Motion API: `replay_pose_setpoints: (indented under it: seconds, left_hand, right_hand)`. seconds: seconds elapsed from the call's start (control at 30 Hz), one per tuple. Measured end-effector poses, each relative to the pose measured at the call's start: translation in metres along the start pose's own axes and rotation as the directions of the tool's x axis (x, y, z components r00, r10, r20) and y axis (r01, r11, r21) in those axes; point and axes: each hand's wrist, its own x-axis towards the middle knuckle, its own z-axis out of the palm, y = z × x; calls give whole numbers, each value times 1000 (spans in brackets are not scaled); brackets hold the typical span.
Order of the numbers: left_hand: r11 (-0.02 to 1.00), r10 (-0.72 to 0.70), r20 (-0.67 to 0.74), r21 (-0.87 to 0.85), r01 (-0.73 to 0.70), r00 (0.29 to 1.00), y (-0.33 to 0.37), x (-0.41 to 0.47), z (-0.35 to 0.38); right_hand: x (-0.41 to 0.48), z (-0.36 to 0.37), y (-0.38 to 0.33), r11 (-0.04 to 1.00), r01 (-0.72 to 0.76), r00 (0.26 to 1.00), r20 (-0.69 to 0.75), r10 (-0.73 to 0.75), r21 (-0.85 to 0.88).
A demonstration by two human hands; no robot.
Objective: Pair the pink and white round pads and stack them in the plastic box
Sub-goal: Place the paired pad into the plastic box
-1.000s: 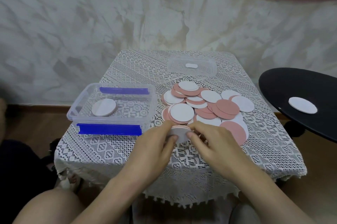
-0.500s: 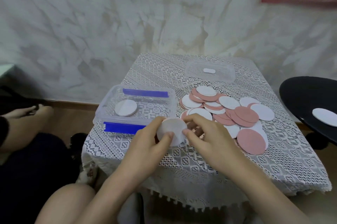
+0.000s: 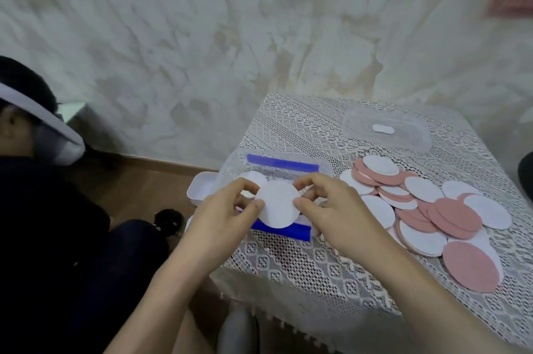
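Observation:
A round pad point(image 3: 277, 207), white face up, is pinched at its left edge by my left hand point(image 3: 227, 215) and at its right edge by my right hand point(image 3: 331, 209). It hangs over the clear plastic box with blue clips point(image 3: 284, 164), near the box's front wall. A white pad point(image 3: 255, 178) lies inside the box, partly hidden behind my left fingers. A pile of several pink and white round pads point(image 3: 427, 209) is spread on the lace tablecloth to the right.
The box's clear lid point(image 3: 385, 130) lies at the back of the table point(image 3: 302, 267). A small white tray point(image 3: 202, 187) sits at the table's left edge. Another person point(image 3: 34, 180) in dark clothes sits at the left. A wall stands behind.
Both hands lifted the pad from the tablecloth and carried it left, over the box. The camera has swung left, bringing the person at the left into view.

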Motion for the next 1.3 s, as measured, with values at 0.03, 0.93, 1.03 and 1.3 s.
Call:
replay_pose_setpoints:
  seconds: [0.03, 0.93, 1.03, 1.3]
  left_hand:
    - [1000, 0, -26, 30, 1, 1000, -2, 3, -5]
    - [999, -45, -286, -23, 40, 957, -58, 29, 10]
    - [999, -43, -273, -33, 35, 961, -58, 29, 8]
    - [999, -39, -265, 1, 41, 963, -60, 31, 6]
  right_hand:
    - [7, 2, -2, 1000, -4, 1000, 2, 4, 2]
    - [98, 55, -4, 773, 114, 959, 272, 78, -624]
    - [100, 57, -2, 779, 139, 958, 281, 49, -611]
    - [106, 60, 6, 777, 197, 962, 269, -36, -598]
